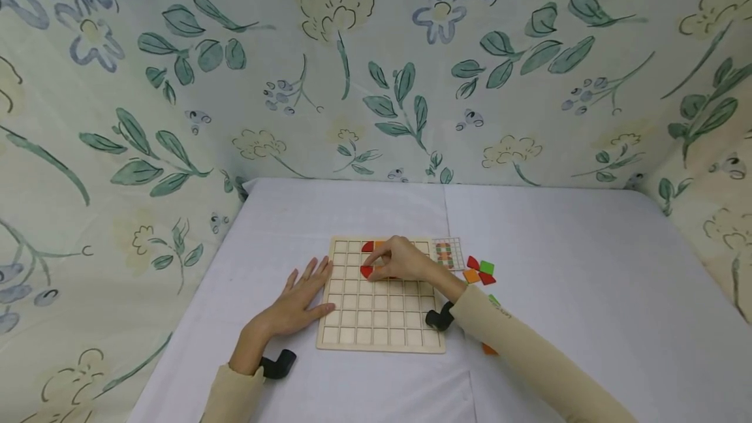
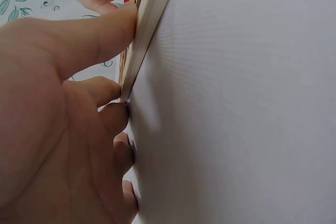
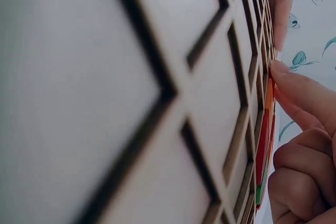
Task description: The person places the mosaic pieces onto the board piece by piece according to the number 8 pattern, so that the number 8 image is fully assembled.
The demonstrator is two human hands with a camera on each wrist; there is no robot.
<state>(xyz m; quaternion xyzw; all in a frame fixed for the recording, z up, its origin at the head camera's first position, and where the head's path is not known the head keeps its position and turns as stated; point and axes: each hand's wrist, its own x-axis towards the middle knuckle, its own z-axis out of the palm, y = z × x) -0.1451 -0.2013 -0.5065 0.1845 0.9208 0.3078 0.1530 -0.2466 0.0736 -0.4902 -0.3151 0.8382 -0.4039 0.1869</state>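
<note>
A floral fabric backdrop (image 1: pixel 352 198) rises behind a table spread with a white cloth (image 1: pixel 576 266), and a person's right sleeve (image 1: pixel 523 344) and left sleeve (image 1: pixel 234 393) reach in, both cut off by the lower border of the head view. Between them lies a wooden grid board (image 1: pixel 382 320), its lower rows of cells bare. The left hand (image 1: pixel 296 309) lies with fingers spread and extended along the board's left edge, thumb against the rim, gripping nothing, probably to keep the board from sliding. The right hand (image 1: pixel 401 260) reaches over the upper rows, its remaining fingers folded in. A pattern card (image 1: pixel 448 254) sits just beside the board's upper right edge, presumably for easy glancing, though its print is too small to read fully. Near it, within the right arm's reach, are loose tiles: a green square (image 1: pixel 487 267), an orange square (image 1: pixel 472 276) and red pieces (image 1: pixel 487 278); further green and orange bits are partly covered by the sleeve. A red rounded tile (image 1: pixel 368 247) lies in the top row. Below it, a red curved-edge tile (image 1: pixel 366 271) is pinched between right thumb and forefinger; whether it is fully seated cannot be told, and the hand hides neighbouring cells.
</note>
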